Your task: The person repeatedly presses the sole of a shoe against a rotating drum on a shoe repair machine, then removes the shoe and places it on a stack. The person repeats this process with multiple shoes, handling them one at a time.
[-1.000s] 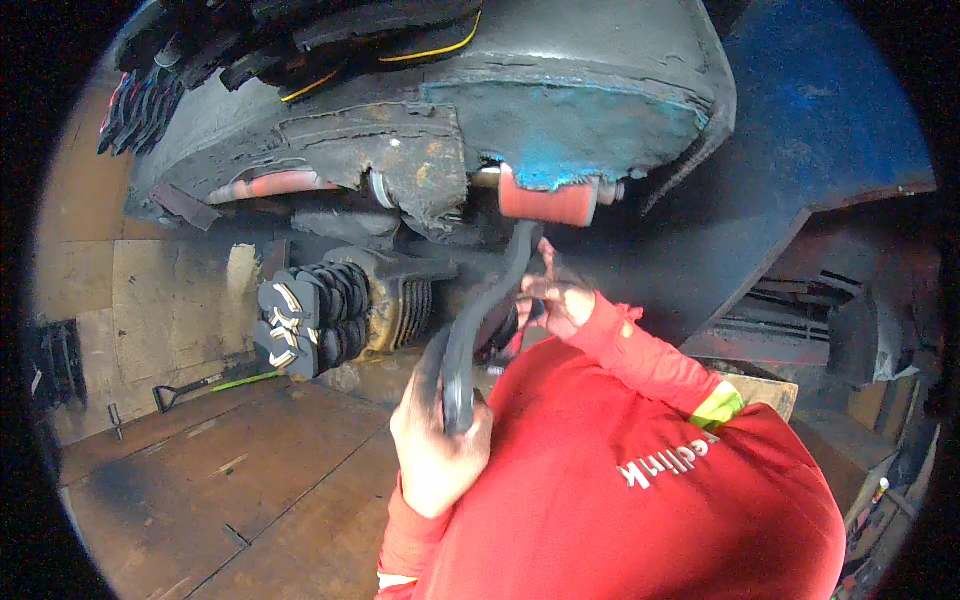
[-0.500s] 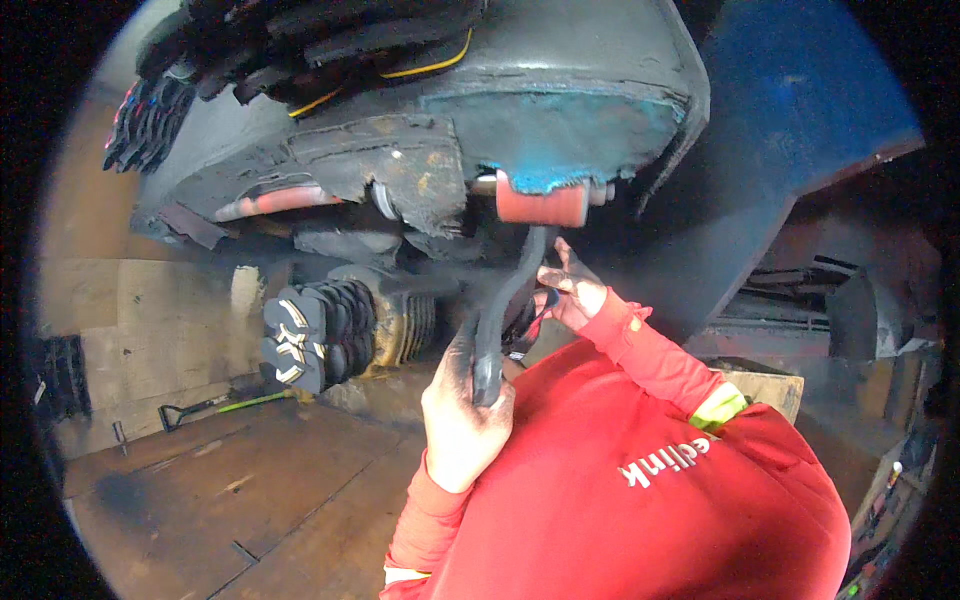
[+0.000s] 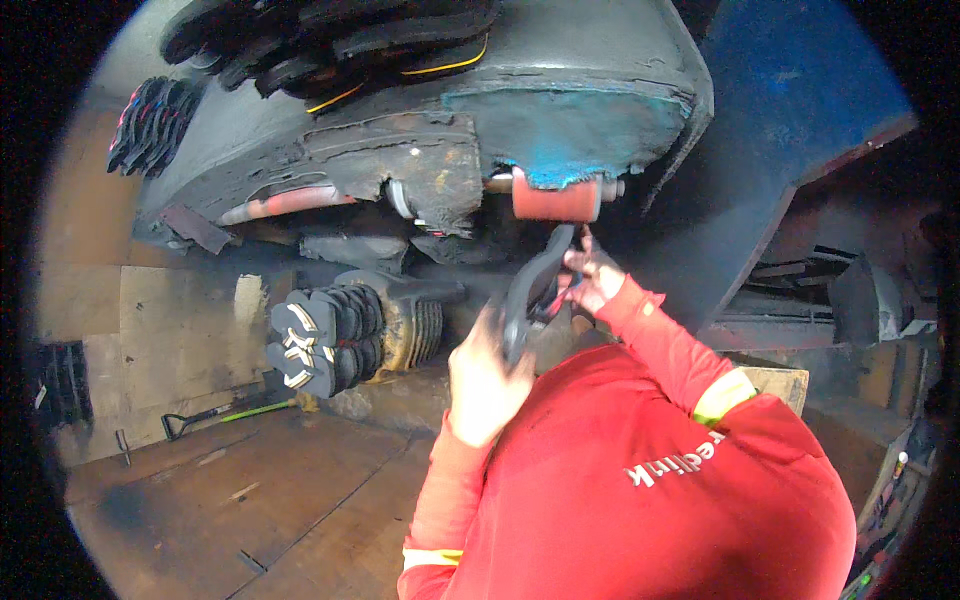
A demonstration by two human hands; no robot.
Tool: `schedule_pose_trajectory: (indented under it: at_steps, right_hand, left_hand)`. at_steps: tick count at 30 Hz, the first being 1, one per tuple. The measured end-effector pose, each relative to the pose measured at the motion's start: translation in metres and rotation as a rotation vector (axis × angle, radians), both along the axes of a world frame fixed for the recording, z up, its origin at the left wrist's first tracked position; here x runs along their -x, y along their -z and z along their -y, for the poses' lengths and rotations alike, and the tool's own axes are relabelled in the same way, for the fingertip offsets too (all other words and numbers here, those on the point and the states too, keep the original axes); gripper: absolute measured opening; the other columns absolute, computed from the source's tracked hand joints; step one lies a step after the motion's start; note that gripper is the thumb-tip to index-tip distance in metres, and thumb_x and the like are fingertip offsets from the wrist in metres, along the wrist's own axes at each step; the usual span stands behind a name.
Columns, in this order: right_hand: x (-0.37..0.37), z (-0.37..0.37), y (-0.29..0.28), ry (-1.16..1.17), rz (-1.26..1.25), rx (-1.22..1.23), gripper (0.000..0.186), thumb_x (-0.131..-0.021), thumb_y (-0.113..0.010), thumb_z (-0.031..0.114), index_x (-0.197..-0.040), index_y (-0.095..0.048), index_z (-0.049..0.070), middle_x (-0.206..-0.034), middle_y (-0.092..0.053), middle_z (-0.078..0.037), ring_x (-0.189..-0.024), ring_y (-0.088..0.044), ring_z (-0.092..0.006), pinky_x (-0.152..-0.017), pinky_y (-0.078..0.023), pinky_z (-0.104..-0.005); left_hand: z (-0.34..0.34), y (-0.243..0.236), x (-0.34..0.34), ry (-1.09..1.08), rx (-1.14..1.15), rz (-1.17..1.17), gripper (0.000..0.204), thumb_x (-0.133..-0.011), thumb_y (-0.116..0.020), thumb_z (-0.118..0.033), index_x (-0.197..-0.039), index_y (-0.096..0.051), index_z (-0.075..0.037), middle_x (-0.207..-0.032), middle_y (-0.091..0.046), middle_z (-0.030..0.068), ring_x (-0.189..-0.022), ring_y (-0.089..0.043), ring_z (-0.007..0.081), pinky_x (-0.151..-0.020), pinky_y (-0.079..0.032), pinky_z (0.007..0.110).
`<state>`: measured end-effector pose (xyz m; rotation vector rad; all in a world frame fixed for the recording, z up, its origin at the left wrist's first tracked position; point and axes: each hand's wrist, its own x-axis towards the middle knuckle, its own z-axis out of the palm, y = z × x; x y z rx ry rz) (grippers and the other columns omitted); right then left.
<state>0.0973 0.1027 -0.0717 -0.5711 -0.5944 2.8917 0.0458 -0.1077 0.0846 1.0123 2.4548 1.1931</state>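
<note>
Brown floor panels [image 3: 310, 500] lie at lower left, beneath a wall-side rack bearing dark flip-flops [image 3: 325, 335]; above, a dust-coated grey machine housing [image 3: 590, 60] overhangs the work position and carries a red roller [image 3: 555, 200], whose smeared surface suggests rotation. One dark sole [image 3: 532, 280] is located directly below the roller, between the two hands. Its long axis slopes from the left hand [image 3: 485, 385] at the near, lower-left end, up and rightward to a far tip just under the roller; contact there cannot be confirmed. Left fingers and thumb are clamped about the near end, though blurred. Right hand [image 3: 597, 285] is nearer the roller, set at the right flank of the far half, one finger extended upward beside the tip; whether its fingers grip or merely steady cannot be determined.
</note>
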Motion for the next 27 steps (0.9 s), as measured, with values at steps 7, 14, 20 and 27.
schedule_pose_trajectory:
  at_steps: [7, 14, 20, 27]
  right_hand:
    - [-0.02, 0.008, -0.004, -0.132, 0.082, -0.275, 0.125, -0.084, -0.076, 0.004, -0.154, 0.022, 0.037, -0.122, -0.06, -0.012, -0.097, -0.068, -0.0273, -0.084, -0.057, -0.0523]
    - [-0.017, 0.061, -0.019, -0.05, -0.044, -0.575, 0.151, -0.064, -0.086, -0.008, -0.152, 0.029, 0.034, -0.148, -0.033, -0.014, -0.13, -0.047, -0.0255, -0.101, -0.05, -0.0443]
    - [-0.016, 0.079, -0.026, -0.11, -0.059, -0.729, 0.151, -0.065, -0.087, -0.004, -0.151, 0.032, 0.029, -0.156, -0.027, -0.013, -0.136, -0.042, -0.0256, -0.11, -0.042, -0.0419]
    - [-0.019, 0.08, -0.015, -0.053, -0.142, -0.509, 0.135, -0.074, -0.082, -0.002, -0.157, 0.019, 0.032, -0.165, -0.012, -0.013, -0.144, -0.03, -0.0268, -0.107, -0.044, -0.0403]
  left_hand:
    - [0.062, 0.037, -0.032, -0.054, -0.052, 0.182, 0.064, -0.077, -0.068, -0.005, -0.139, -0.05, -0.002, -0.102, -0.069, 0.0234, -0.086, -0.072, 0.0362, -0.073, -0.057, 0.039]
    - [0.125, 0.12, -0.037, -0.072, -0.022, 0.36, 0.068, -0.083, -0.074, -0.009, -0.144, -0.043, 0.0, -0.125, -0.065, 0.0219, -0.115, -0.066, 0.0276, -0.092, -0.053, 0.037]
    - [0.108, 0.096, 0.003, 0.046, -0.347, 0.518, 0.067, -0.087, -0.073, -0.008, -0.145, -0.042, 0.002, -0.153, -0.042, 0.0174, -0.14, -0.042, 0.0287, -0.109, -0.041, 0.045]
    - [-0.013, 0.095, 0.058, 0.326, -0.287, 1.136, 0.057, -0.094, -0.069, -0.016, -0.144, -0.045, -0.003, -0.118, -0.062, 0.0057, -0.11, -0.059, 0.0129, -0.094, -0.048, 0.028]
